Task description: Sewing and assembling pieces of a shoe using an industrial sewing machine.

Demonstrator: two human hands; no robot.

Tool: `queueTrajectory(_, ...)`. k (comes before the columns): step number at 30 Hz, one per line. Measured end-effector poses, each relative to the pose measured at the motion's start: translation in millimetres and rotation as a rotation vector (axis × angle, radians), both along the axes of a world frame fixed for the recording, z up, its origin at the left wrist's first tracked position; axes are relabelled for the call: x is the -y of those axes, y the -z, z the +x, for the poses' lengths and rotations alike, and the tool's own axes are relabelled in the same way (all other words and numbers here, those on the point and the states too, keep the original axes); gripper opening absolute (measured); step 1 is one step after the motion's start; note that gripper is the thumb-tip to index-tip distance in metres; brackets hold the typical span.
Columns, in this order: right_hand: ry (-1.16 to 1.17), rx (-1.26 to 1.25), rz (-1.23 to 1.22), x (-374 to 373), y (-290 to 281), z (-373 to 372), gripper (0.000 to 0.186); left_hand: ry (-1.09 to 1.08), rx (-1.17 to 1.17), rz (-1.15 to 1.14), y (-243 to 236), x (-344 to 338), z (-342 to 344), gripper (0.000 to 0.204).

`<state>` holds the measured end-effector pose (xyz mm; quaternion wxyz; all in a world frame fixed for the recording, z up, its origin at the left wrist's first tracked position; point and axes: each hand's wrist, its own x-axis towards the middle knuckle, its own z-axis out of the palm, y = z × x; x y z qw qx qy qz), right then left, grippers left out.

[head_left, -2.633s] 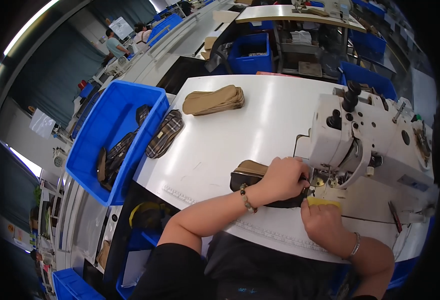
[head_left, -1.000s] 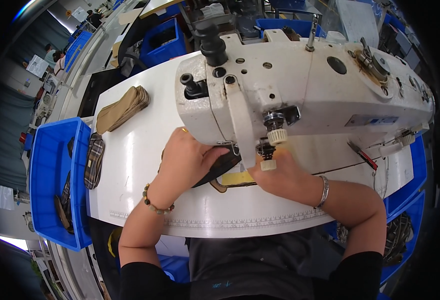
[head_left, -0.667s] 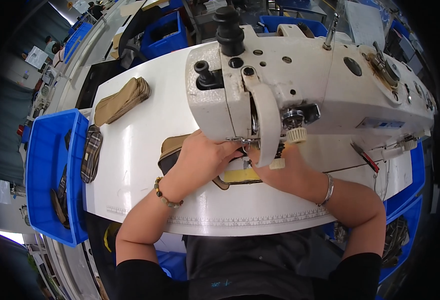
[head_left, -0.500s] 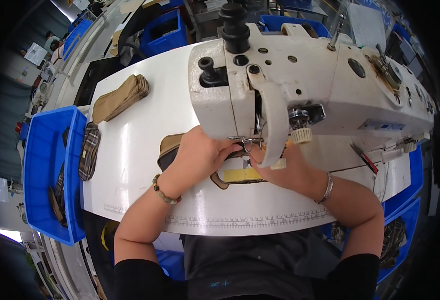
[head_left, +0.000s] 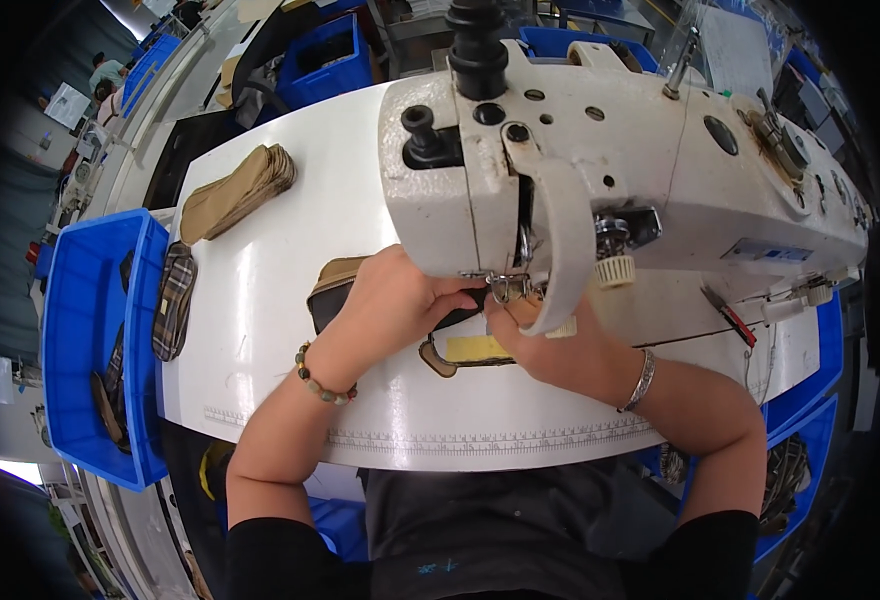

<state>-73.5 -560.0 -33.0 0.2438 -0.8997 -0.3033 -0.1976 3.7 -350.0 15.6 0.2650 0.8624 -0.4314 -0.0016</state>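
Observation:
A white sewing machine (head_left: 620,160) stands on the white table (head_left: 250,380). Under its presser foot lies a black piece with tan edging (head_left: 329,308). My left hand (head_left: 390,305) grips this piece, thumb and forefinger closed on it just left of the foot. My right hand (head_left: 550,345) is at the piece right of the foot, its fingers pressed together and partly hidden behind the machine's white guard. Below them is a yellow strip (head_left: 472,349) with a narrow tan-edged part (head_left: 438,362) beside it.
A stack of tan pieces (head_left: 230,195) and a plaid piece (head_left: 173,300) lie left, beside a blue bin (head_left: 60,340) holding more pieces. A red-handled tool (head_left: 730,318) lies right. Blue bins (head_left: 325,60) stand behind; co-workers (head_left: 108,75) are at the back left.
Since the first frame my view has swung right over the machine, and both hands have come in under its head. Lately my hands have shifted slightly with the black piece at the foot.

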Motion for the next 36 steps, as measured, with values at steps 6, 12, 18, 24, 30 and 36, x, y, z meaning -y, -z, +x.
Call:
queueTrajectory(6,-0.065,0.157,-0.415,2,-11,-12,0.037,-0.026,0.11,0.081,-4,1,-6,0.024)
queueTrajectory(12,-0.069,0.218,-0.285,2,-7,-12,0.037,-0.046,0.118,0.073,-4,2,-9,0.023)
queueTrajectory(18,-0.055,0.2,-0.322,4,-15,-15,0.039,-0.051,0.17,0.088,-1,5,-10,0.023)
queueTrajectory(24,-0.075,0.118,-0.249,3,-16,-13,0.019,-0.132,0.175,0.042,6,4,-10,0.023)
queueTrajectory(30,-0.076,0.111,-0.259,2,-12,-13,0.009,-0.136,0.164,0.035,5,7,-7,0.023)
queueTrajectory(36,-0.083,0.074,-0.268,2,-15,-13,0.008,-0.178,0.139,-0.021,6,8,-7,0.023)
